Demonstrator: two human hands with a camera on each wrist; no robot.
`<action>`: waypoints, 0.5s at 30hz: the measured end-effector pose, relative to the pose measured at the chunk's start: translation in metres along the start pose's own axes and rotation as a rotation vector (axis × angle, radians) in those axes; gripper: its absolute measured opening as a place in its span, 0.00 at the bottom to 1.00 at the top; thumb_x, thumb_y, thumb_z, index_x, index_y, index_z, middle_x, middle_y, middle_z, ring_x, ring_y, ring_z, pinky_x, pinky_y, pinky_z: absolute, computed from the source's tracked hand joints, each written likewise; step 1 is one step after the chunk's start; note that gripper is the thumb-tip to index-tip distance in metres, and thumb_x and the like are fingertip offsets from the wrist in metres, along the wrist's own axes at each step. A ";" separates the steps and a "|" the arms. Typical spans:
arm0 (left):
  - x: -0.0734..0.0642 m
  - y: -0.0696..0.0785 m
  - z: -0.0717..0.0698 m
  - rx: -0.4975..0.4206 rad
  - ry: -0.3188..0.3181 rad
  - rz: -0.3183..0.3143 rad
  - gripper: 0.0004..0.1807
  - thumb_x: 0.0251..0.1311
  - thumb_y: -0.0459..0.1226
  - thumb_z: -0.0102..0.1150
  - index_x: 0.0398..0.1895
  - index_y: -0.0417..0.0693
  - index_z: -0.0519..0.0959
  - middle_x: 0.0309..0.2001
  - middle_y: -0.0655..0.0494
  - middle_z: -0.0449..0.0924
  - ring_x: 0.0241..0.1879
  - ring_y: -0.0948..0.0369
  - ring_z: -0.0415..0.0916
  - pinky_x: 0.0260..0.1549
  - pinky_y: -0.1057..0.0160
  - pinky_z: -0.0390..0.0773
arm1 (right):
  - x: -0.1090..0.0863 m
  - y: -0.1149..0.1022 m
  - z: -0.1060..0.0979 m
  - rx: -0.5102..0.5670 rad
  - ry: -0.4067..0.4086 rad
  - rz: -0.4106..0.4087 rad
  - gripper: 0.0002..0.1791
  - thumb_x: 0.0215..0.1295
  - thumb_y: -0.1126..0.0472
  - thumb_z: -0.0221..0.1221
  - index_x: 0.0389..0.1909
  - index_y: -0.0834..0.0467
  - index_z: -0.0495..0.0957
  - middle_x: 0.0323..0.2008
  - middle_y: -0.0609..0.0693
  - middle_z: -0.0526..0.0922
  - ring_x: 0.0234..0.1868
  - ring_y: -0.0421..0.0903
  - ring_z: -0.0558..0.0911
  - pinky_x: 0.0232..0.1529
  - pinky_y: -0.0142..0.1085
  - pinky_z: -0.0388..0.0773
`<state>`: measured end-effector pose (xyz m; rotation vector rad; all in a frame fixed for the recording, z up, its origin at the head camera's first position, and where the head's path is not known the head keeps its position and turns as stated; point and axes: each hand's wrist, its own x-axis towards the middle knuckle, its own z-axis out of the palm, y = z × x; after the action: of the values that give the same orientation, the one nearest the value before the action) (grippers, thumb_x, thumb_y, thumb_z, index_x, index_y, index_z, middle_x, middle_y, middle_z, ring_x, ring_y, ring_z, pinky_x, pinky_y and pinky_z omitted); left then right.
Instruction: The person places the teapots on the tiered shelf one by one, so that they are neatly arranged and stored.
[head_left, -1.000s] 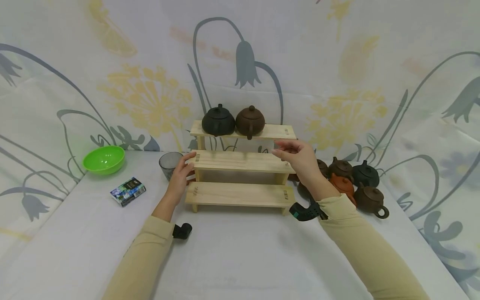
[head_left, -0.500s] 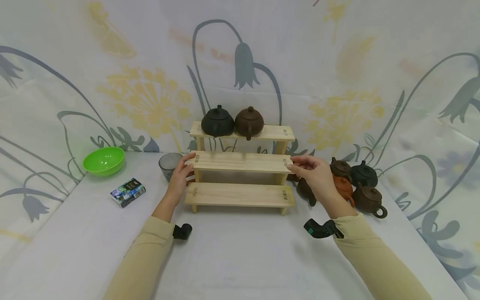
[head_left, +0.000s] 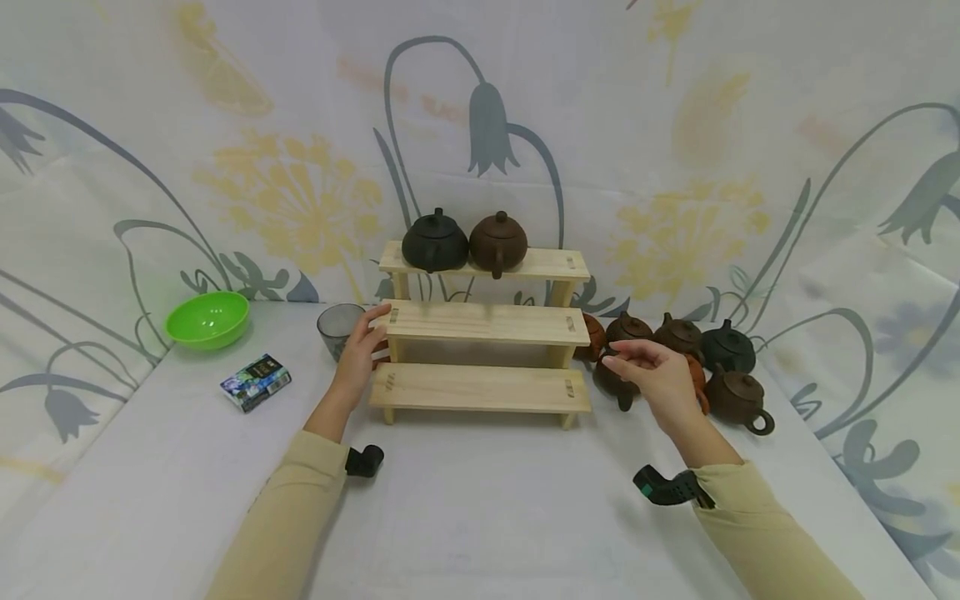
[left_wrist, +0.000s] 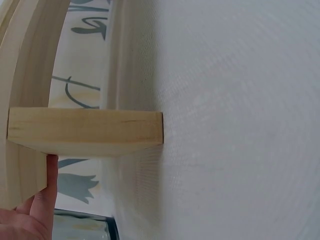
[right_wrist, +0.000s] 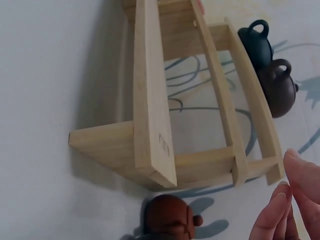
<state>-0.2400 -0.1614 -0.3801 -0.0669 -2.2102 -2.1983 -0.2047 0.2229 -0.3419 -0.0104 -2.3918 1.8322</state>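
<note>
A three-tier wooden stand stands mid-table. Its top tier bears a black teapot and a brown teapot side by side. My left hand holds the left end of the middle tier, its fingers around the board's edge; in the left wrist view the hand is partly hidden by the wood. To the right of the stand, my right hand hovers over a group of teapots, fingers loosely bent and nothing between them. A dark brown teapot shows just left of it, and a reddish-brown teapot appears low in the right wrist view.
Several more teapots, among them a black teapot and a brown teapot, cluster at the right. Behind my left hand is a grey glass. A green bowl and a small printed box lie farther left.
My right hand has drawn back from beside the top tier, down and to the right past the middle tier's end, to over the teapots. The left hand keeps its place.
</note>
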 end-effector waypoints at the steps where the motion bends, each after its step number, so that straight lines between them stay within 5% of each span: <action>1: 0.000 0.000 0.000 -0.001 0.000 0.001 0.23 0.73 0.40 0.32 0.70 0.52 0.56 0.61 0.41 0.59 0.59 0.43 0.61 0.54 0.48 0.63 | -0.001 0.002 -0.002 -0.002 0.000 0.011 0.19 0.55 0.60 0.67 0.46 0.66 0.78 0.28 0.41 0.77 0.30 0.37 0.75 0.33 0.29 0.74; 15: 0.001 -0.001 -0.001 0.005 0.006 0.005 0.23 0.73 0.40 0.32 0.70 0.52 0.56 0.62 0.41 0.59 0.59 0.42 0.61 0.52 0.49 0.64 | -0.018 0.033 -0.024 -0.094 0.010 0.095 0.28 0.55 0.56 0.67 0.51 0.70 0.74 0.28 0.40 0.76 0.31 0.41 0.75 0.36 0.32 0.75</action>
<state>-0.2407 -0.1621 -0.3810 -0.0653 -2.2099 -2.1880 -0.1866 0.2527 -0.3693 -0.1447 -2.5092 1.7512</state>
